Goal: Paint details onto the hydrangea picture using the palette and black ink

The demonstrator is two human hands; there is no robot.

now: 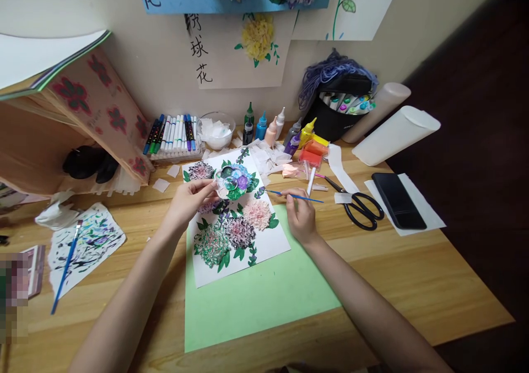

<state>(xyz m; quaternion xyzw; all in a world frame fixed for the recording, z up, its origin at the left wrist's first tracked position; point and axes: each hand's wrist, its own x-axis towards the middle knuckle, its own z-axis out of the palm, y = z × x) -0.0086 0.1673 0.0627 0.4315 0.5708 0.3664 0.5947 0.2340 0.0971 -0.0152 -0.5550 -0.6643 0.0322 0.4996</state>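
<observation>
Now, right of the palette (230, 183), the right fingers (291, 207) pinch a paintbrush (308, 198) crosswise, tip towards it; left fingers (200, 185) grip its edge.

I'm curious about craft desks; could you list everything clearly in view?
Flower artwork: one, multicoloured, centre
Sheet: one, green, under artwork
Palette: one, multicoloured, over artwork
Paintbrushes: two, blue, one held, one left
Stained paper: one, white, left
Flowered box: one, pink, left
Markers: many, mixed, back left
Bowl: one, clear, back
Scraps: many, white, back
Bottles: about eight, mixed, back
Packets: some, reddish, back
Pouch: one, black, back right
Yarn: one bundle, blue, atop pouch
Containers: two, whitish, right
Scissors: one, black, right
Phone: one, black, right
Pictures: three, blue or white, wall
Table: one, wooden, beneath
Left hand: one, holding palette
Right hand: one, holding paintbrush
</observation>
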